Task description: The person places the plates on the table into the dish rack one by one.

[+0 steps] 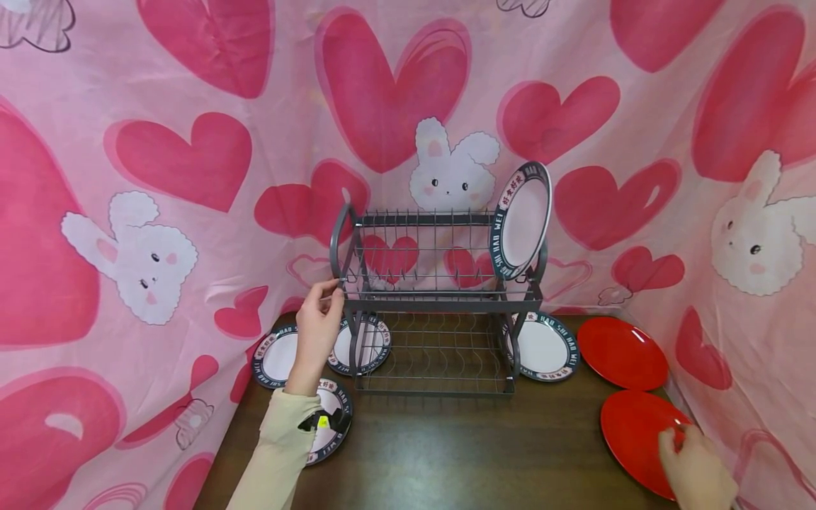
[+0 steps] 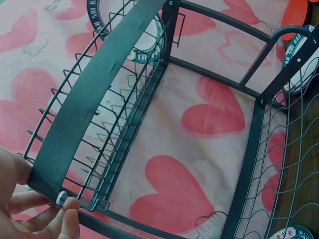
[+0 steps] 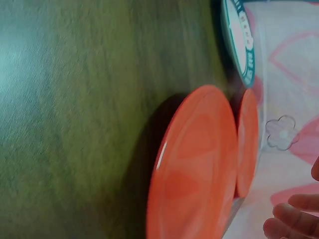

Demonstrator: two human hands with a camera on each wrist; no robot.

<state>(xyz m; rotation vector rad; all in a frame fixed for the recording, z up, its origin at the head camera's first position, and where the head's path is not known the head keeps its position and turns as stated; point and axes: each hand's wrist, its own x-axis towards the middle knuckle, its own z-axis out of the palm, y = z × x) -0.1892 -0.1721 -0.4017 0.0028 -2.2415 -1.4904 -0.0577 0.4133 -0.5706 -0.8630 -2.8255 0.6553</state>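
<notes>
My left hand (image 1: 319,322) pinches the front left corner of the upper tier of a dark two-tier dish rack (image 1: 440,306). In the left wrist view, its fingers (image 2: 30,174) lie around the end of the rack's dark flat bar. A white plate with a dark patterned rim (image 1: 524,223) stands upright at the right end of the top tier. Over the right edge of the nearer red plate (image 1: 637,435) hovers my right hand (image 1: 698,464), fingers loosely bent. The right wrist view shows its fingers (image 3: 294,219) apart from that plate (image 3: 194,164), holding nothing.
A second red plate (image 1: 621,354) lies behind the nearer one. Patterned plates lie on the wooden table (image 1: 446,453): one right of the rack (image 1: 545,347), several to its left, including one under my left forearm (image 1: 328,443). A pink heart-print cloth (image 1: 395,78) surrounds the table.
</notes>
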